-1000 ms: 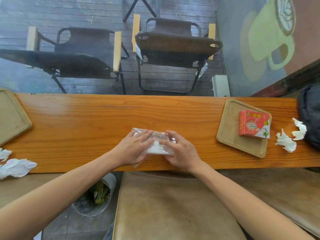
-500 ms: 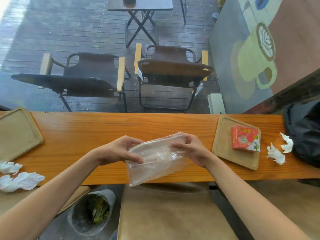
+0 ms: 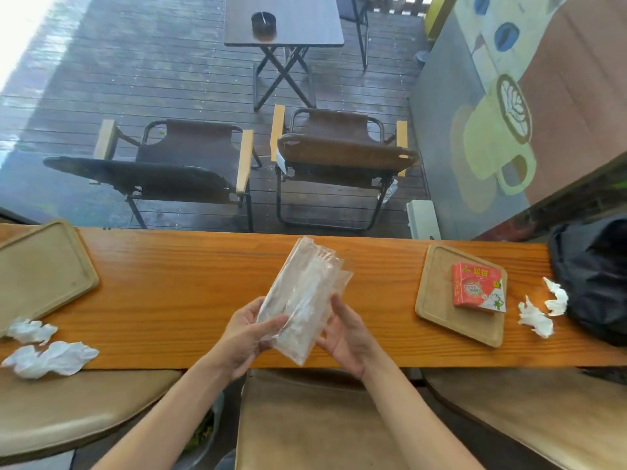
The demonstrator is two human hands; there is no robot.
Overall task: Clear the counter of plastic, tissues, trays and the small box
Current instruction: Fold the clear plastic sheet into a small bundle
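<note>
Wooden counter [image 3: 176, 293] runs across in front of me. Black bag [image 3: 597, 276] sits at its far right end. One tray [image 3: 37, 269] at the left end, another tray [image 3: 441, 300] on the right with the small red box [image 3: 478, 290] lying on it. Clear plastic bag [image 3: 302, 296] is lifted above counter centre, tilted up and away from me: my left hand [image 3: 244, 337] has fingers and thumb closed on its lower left edge, my right hand [image 3: 346, 337] is cupped against its lower right edge, fingers partly curled. Two crumpled tissues [image 3: 44, 357] lie front left by the tray, two more tissues [image 3: 539, 313] between right tray and bag.
</note>
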